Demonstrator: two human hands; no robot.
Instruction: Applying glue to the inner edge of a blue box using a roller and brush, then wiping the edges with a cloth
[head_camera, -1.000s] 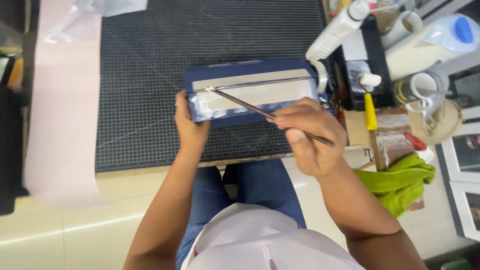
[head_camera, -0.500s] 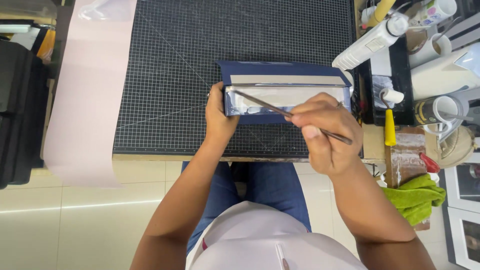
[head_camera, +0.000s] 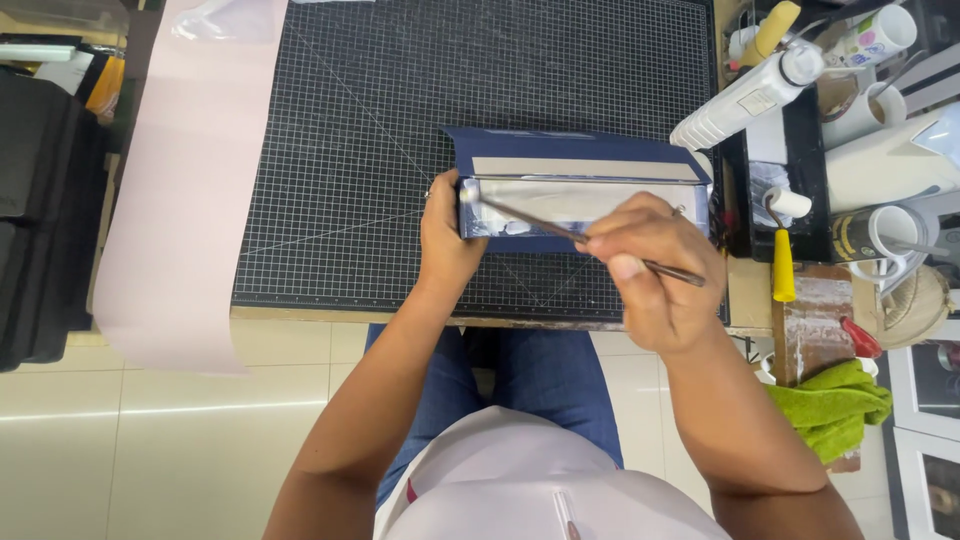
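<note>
A dark blue box with a grey board strip and a wet, glossy inner face lies on the black gridded cutting mat. My left hand grips the box's left end and steadies it. My right hand pinches a thin brush whose tip rests at the box's left inner corner, next to my left thumb. The brush handle sticks out to the right past my fingers.
A pale pink paper sheet hangs over the table's left edge. A white glue bottle, a small yellow-handled roller on a black tray, cups and paper rolls crowd the right side. A green cloth lies at lower right.
The view has shifted, so the box sits further right in the frame. The brush tip has moved left along the box's inner face to the left corner.
</note>
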